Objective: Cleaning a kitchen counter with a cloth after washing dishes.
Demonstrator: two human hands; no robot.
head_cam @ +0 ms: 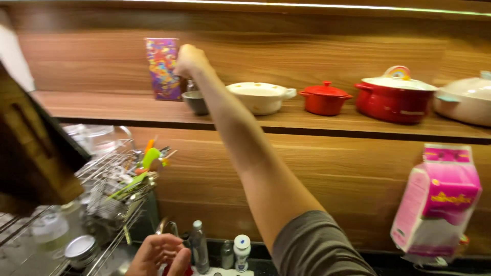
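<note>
**A:** Where are the two hands?

**B:** The right hand [190,60] is raised to the upper left of the frame, its arm stretching up from the bottom centre. It is curled into a loose fist beside a colourful box [162,68] that stands upright on a wooden shelf [117,108]. The knuckles seem to touch the box's right edge, but I cannot tell whether the fingers pinch anything. The left hand [159,255] is low at the bottom, left of centre, fingers bent and loosely cupped. It may be closed on something red, though too little shows to be sure.

**A:** What sits near the raised hand?

**B:** Just below it on the shelf is a small grey bowl [196,102], with something metal behind it. To the right along the shelf come a cream dish with handles [261,96], a small red lidded pot [325,99], a larger red pot with a pale lid [394,98], and a cream pot [464,100] cut off at the right edge.

**A:** And lower down?

**B:** At the left is a wire dish rack [110,204] with green and orange utensils, jars and lids. A dark wooden block [36,153] fills the left edge, blurred. Beside the left hand stand a slim metal bottle [199,248] and a small white bottle with a blue cap [242,251]. At the lower right, a pink and white packet [439,202] hangs against the wooden wall.
</note>
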